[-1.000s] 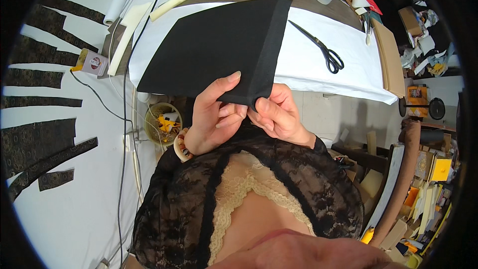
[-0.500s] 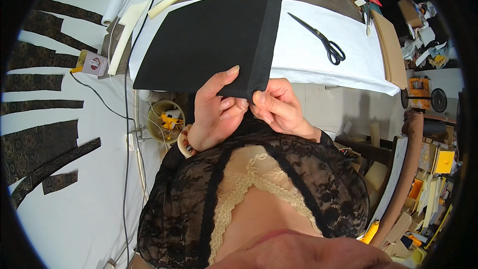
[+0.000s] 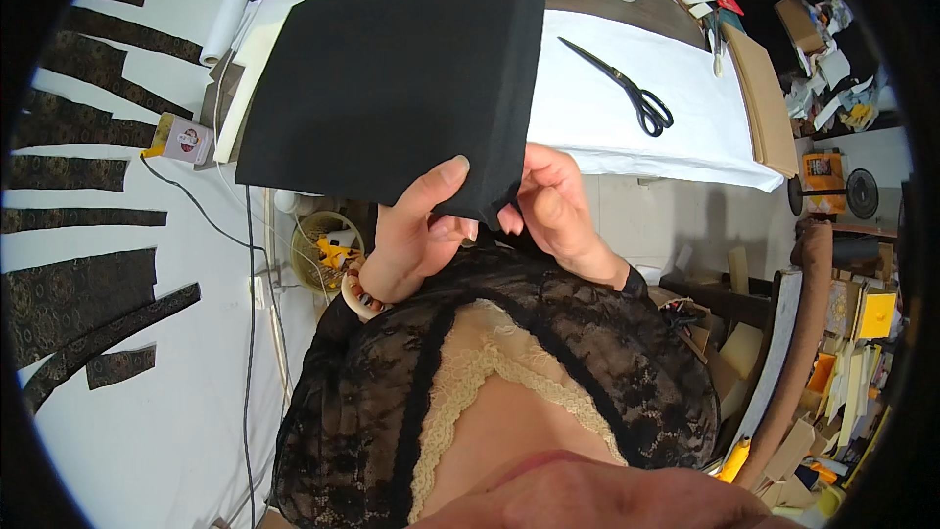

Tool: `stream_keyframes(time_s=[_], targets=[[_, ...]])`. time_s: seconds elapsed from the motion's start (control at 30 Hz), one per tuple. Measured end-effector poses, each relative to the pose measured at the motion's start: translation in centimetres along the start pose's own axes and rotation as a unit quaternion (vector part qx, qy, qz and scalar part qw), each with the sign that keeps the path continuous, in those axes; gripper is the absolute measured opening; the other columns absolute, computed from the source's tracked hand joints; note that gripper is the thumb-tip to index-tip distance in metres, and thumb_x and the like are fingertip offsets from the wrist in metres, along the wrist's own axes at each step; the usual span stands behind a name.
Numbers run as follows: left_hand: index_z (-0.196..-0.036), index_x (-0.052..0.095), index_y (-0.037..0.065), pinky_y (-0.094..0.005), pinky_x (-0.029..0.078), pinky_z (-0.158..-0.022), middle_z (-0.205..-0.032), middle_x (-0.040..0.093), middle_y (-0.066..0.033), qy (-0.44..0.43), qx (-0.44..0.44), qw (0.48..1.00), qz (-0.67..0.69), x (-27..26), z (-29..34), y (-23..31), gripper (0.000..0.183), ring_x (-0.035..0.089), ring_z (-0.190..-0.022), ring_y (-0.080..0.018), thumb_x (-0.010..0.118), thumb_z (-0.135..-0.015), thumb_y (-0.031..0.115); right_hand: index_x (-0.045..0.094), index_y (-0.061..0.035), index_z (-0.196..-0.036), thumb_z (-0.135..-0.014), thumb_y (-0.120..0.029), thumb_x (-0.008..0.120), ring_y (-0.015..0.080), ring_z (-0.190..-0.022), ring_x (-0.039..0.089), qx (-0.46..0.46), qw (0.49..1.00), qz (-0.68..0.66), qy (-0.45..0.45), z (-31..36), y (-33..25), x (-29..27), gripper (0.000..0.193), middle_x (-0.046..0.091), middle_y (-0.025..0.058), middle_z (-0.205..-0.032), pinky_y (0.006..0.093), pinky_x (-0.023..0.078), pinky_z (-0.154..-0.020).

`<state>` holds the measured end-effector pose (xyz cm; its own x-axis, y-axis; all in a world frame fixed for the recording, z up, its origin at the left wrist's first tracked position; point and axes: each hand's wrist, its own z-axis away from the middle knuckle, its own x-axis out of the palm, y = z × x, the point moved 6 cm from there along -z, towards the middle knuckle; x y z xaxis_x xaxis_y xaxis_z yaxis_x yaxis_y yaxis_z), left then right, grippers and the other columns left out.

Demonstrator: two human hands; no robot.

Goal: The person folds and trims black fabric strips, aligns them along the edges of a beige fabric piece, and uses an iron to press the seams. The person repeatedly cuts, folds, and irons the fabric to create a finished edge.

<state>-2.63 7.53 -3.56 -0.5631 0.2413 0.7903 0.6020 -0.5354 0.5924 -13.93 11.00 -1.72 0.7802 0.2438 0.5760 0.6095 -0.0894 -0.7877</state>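
Note:
A flat black cloth-covered box is held up in front of me, its broad face toward me and a narrow side along the right. My left hand grips its near edge, thumb pressed on the face and fingers curled underneath. At the near right corner, my right hand is closed about the side, its fingertips touching the corner from below. The right thumb looks lifted off the cloth. Part of the fingers of both hands is hidden behind the box.
Black scissors lie on the white-covered table, beside a brown board. Below the table's left end stands a bin with scraps. Patterned dark strips lie on the white surface at left, with cables running past.
The box has shifted slightly left and its near corner has come closer to me. My right thumb has come off the corner it was pinching; the left hand keeps its grip.

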Motion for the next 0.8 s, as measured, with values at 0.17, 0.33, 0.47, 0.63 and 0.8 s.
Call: stream_keyframes(time_s=[0.17,0.33,0.47,0.63,0.8], targets=[[-0.084,0.061,0.003,-0.0191,0.036,-0.043,-0.064,0.058,-0.0028,-0.039,0.024,0.999,0.019,0.2,0.0,0.5,0.011,0.048,-0.046,-0.0075,0.063,-0.088,0.012,0.068,0.0,-0.099,-0.091,-0.012,0.07,-0.0001,-0.06,0.048,0.014,0.996,0.093,0.014,-0.7,0.0,0.3,0.015,0.064,-0.0027,-0.076,0.0175,0.034,-0.053],[-0.077,0.057,0.007,-0.0191,0.033,-0.045,-0.058,0.051,0.0012,-0.02,0.025,0.999,0.007,0.0,0.1,0.1,0.017,0.044,-0.045,-0.0061,0.062,-0.089,0.018,0.069,-0.0008,-0.095,-0.092,-0.01,0.069,0.0011,-0.058,0.049,0.041,0.999,0.023,0.019,-0.7,1.3,0.1,0.01,0.065,-0.0029,-0.073,0.0177,0.036,-0.051],[-0.076,0.057,0.007,-0.02,0.035,-0.044,-0.058,0.051,0.0013,-0.05,0.004,0.998,0.043,-0.2,0.2,-0.2,0.019,0.044,-0.044,-0.0061,0.06,-0.09,0.019,0.067,0.0017,-0.102,-0.091,-0.009,0.068,0.0046,-0.071,0.059,0.001,0.999,-0.03,0.014,-1.0,1.0,1.0,0.015,0.07,0.0021,-0.087,0.0185,0.045,-0.061],[-0.084,0.061,0.001,-0.0208,0.041,-0.042,-0.062,0.057,-0.0033,-0.035,0.0,0.999,0.036,-1.4,-0.4,-0.9,0.015,0.048,-0.043,-0.008,0.061,-0.089,0.015,0.065,0.0024,-0.108,-0.088,-0.003,0.069,0.0046,-0.078,0.062,-0.027,0.994,0.069,-0.08,-1.0,0.7,-0.7,0.021,0.07,0.0041,-0.097,0.0186,0.048,-0.065],[-0.091,0.061,-0.001,-0.0225,0.044,-0.043,-0.068,0.06,-0.0054,-0.005,0.02,1.0,0.021,-0.7,-0.2,-0.2,0.012,0.05,-0.046,-0.0092,0.058,-0.089,0.01,0.062,0.0009,-0.113,-0.084,0.0,0.073,0.0035,-0.075,0.062,-0.013,0.995,0.092,-0.02,-1.1,0.6,-0.6,0.031,0.07,0.0028,-0.093,0.0182,0.048,-0.065]])
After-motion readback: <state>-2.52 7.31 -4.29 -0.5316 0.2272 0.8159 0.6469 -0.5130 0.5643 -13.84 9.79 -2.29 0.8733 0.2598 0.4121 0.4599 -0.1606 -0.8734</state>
